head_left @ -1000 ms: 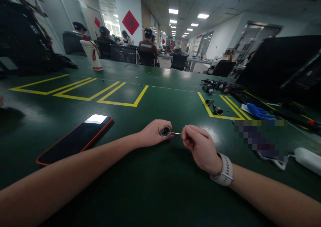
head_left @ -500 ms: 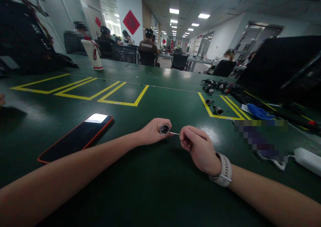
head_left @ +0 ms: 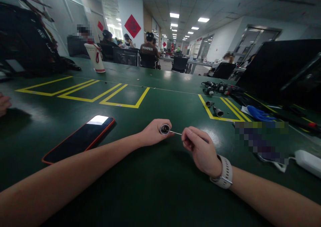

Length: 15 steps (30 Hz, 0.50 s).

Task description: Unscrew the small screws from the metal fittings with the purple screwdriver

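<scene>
My left hand (head_left: pixel 154 132) is closed around a round metal connector (head_left: pixel 165 129), whose open end faces me and shows a dark inside. My right hand (head_left: pixel 198 146), with a pale watch strap on its wrist, is closed on a thin screwdriver (head_left: pixel 176 133). Its bare shaft points left, and the tip reaches into the connector's mouth. Most of the handle is hidden in my fingers. Left of my hands lies a phone (head_left: pixel 80 138) in an orange-red case, partly behind my left forearm.
Two metal connector parts (head_left: pixel 218 112) lie inside a yellow-taped outline at right. Behind them is a pile of black cables and connectors (head_left: pixel 210 89). Blue gloves (head_left: pixel 258 113) and a white power strip (head_left: pixel 308 161) are farther right. Another person's hand (head_left: pixel 4 104) shows at the left edge.
The screwdriver and my right hand have shifted slightly to the right, while the connector in my left hand has turned a little. The other person's hand shows more at the left edge.
</scene>
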Each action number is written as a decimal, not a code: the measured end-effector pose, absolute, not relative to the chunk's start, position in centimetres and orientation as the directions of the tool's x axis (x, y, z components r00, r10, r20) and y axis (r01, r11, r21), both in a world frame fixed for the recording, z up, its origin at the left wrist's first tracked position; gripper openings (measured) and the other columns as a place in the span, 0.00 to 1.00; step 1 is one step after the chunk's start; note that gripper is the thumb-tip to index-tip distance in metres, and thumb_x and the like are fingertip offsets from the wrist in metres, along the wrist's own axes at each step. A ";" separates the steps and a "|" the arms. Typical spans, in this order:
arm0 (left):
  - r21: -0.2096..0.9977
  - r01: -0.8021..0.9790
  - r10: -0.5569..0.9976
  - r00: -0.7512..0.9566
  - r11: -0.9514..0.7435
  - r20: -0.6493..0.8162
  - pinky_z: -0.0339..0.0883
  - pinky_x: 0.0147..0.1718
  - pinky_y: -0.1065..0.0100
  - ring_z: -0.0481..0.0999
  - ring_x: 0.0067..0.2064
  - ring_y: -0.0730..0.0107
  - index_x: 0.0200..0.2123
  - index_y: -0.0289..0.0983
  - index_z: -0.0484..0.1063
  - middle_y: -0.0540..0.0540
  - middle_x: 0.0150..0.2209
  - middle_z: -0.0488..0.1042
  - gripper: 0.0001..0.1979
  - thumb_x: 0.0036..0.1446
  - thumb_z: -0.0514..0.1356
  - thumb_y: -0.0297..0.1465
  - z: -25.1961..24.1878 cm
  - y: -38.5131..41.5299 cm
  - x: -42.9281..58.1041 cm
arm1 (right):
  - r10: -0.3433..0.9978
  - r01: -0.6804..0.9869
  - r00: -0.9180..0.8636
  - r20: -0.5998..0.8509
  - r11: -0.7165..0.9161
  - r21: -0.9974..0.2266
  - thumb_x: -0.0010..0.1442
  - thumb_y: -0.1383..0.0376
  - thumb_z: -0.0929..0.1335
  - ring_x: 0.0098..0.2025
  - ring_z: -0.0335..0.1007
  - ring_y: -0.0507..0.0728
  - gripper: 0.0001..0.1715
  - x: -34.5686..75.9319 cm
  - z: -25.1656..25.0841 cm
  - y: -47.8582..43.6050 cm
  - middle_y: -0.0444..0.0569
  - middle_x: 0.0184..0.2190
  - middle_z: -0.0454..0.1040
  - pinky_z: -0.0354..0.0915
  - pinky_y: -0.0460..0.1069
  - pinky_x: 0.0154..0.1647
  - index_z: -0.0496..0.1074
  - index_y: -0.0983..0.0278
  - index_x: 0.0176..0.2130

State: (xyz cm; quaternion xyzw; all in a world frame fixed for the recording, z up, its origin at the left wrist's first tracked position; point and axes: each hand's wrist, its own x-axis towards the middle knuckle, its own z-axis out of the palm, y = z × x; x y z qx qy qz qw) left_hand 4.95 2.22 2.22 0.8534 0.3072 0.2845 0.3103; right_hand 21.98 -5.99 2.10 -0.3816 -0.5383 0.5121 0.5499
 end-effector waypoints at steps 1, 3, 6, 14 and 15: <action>0.705 0.348 0.700 0.652 -0.618 0.291 0.60 0.26 0.72 0.66 0.26 0.75 0.25 0.35 0.65 0.54 0.24 0.66 0.09 0.49 0.61 0.33 2.2 2.2 4.9 | 0.971 -0.130 -0.107 0.215 0.201 -0.971 0.61 0.59 0.64 0.21 0.53 0.47 0.17 22.0 2.0 -6.0 0.40 0.19 0.59 0.49 0.45 0.20 0.68 0.64 0.24; 0.708 0.346 0.699 0.654 -0.616 0.288 0.59 0.26 0.72 0.65 0.26 0.75 0.25 0.35 0.65 0.54 0.24 0.66 0.09 0.49 0.61 0.33 2.2 2.2 4.9 | 0.965 -0.095 -0.106 0.242 0.232 -0.968 0.62 0.59 0.63 0.22 0.53 0.48 0.17 22.1 2.0 -6.0 0.40 0.19 0.59 0.49 0.45 0.21 0.67 0.64 0.24; 0.705 0.341 0.697 0.652 -0.621 0.299 0.59 0.26 0.72 0.65 0.26 0.75 0.25 0.35 0.65 0.54 0.24 0.65 0.09 0.49 0.61 0.32 2.2 2.2 5.0 | 0.954 -0.026 -0.118 0.275 0.273 -0.962 0.63 0.59 0.62 0.23 0.54 0.48 0.17 22.1 1.9 -6.0 0.40 0.21 0.60 0.51 0.45 0.22 0.68 0.63 0.26; 0.743 0.281 0.703 0.627 -0.607 0.337 0.57 0.24 0.73 0.63 0.25 0.77 0.24 0.35 0.64 0.54 0.22 0.64 0.09 0.47 0.62 0.32 2.0 2.5 4.9 | 0.947 -0.015 -0.170 0.274 0.275 -0.961 0.64 0.58 0.61 0.26 0.58 0.49 0.15 21.7 1.8 -6.0 0.41 0.24 0.63 0.55 0.46 0.25 0.69 0.62 0.29; 0.752 0.274 0.707 0.622 -0.599 0.337 0.57 0.24 0.73 0.63 0.25 0.77 0.24 0.35 0.64 0.54 0.22 0.64 0.09 0.47 0.62 0.33 2.0 2.5 4.9 | 0.946 -0.033 -0.180 0.270 0.268 -0.963 0.64 0.59 0.61 0.26 0.58 0.49 0.15 21.7 1.7 -6.0 0.41 0.24 0.63 0.55 0.46 0.25 0.69 0.62 0.30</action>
